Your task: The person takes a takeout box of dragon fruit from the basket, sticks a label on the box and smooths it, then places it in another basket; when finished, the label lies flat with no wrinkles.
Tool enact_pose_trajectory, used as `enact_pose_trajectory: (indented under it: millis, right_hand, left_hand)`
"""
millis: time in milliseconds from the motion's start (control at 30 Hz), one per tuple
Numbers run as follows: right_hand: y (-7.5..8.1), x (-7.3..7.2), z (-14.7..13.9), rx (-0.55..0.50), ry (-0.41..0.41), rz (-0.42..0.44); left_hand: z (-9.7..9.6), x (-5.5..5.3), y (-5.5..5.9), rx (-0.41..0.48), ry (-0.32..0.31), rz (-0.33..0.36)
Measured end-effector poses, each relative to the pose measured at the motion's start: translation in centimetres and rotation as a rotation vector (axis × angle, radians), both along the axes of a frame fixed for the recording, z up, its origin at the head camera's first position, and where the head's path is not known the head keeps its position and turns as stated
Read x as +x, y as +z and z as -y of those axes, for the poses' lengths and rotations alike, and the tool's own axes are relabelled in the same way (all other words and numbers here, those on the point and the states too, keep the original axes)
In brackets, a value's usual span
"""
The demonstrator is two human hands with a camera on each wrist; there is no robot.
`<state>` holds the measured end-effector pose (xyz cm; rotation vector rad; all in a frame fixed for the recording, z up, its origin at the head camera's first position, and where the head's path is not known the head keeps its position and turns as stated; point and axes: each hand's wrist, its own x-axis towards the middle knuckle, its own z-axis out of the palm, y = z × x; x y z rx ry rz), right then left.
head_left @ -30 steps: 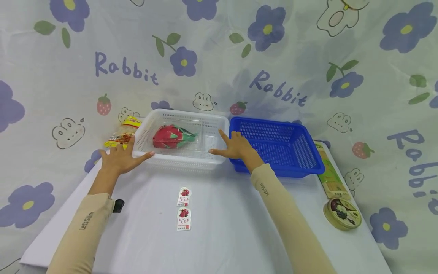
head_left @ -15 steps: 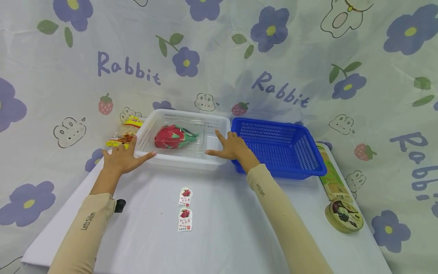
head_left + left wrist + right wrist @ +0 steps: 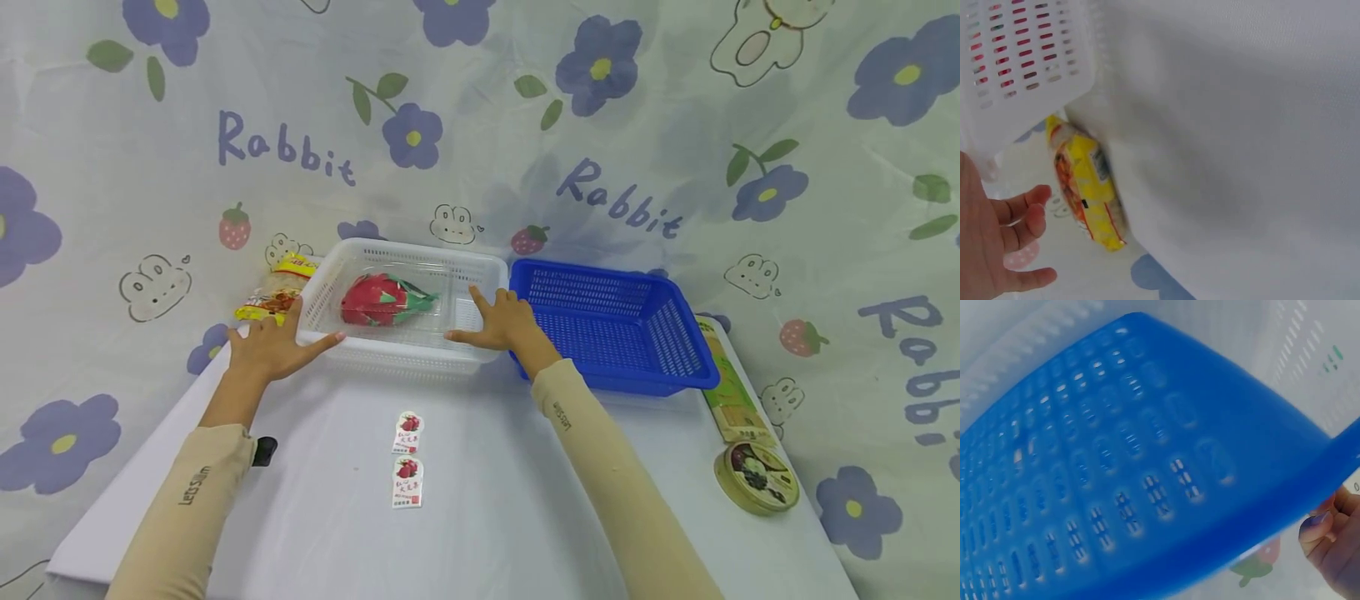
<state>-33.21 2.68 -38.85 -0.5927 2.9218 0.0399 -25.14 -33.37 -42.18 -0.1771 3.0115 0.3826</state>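
Note:
A white perforated basket stands at the back of the table. Inside lies a clear plastic box with a red dragon fruit, green-tipped, showing through. My left hand is at the basket's front left corner, thumb along the front rim and fingers spread past the left side. In the left wrist view its fingers stand apart beside the basket's underside. My right hand reaches over the basket's right end. Its straight thumb and index finger spread toward the right end of the box, other fingers bent more loosely.
A blue basket adjoins the white one on the right. Left of the white basket leans a yellow-edged food packet. Two dragon fruit stickers lie mid-table. A green packet and a round tin lie at the right edge.
My right hand has slid a little left, further over the clear box. My left hand keeps its place at the basket corner. The head view has shifted slightly.

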Motion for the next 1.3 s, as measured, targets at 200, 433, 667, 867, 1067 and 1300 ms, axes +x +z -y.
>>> enact_pose_trajectory:
  millis: [200, 433, 667, 867, 1067, 1300]
  right_hand:
    - [-0.2, -0.1, 0.8, 0.021, -0.032, -0.012]
    - [-0.9, -0.3, 2.1, 0.023, -0.020, -0.064]
    - [-1.5, -0.3, 2.9, 0.017, -0.028, -0.064]
    - [-1.7, -0.4, 3.4, 0.003, -0.040, -0.032]
    - [-1.8, -0.8, 4.0, -0.002, -0.031, -0.014]
    - [-2.1, -1.0, 4.9, 0.002, -0.018, -0.022]
  left_hand:
    - [-0.1, -0.1, 0.2, -0.009, -0.004, 0.024]
    - [0.0, -0.1, 0.2, -0.023, -0.014, 0.039]
    - [0.2, 0.0, 0.1, -0.004, -0.023, 0.093]
    - [0.3, 0.0, 0.3, 0.020, -0.019, 0.132]
    - [0.3, 0.2, 0.4, 0.032, -0.019, 0.144]
    - [0.3, 0.3, 0.6, 0.045, -0.020, 0.154]
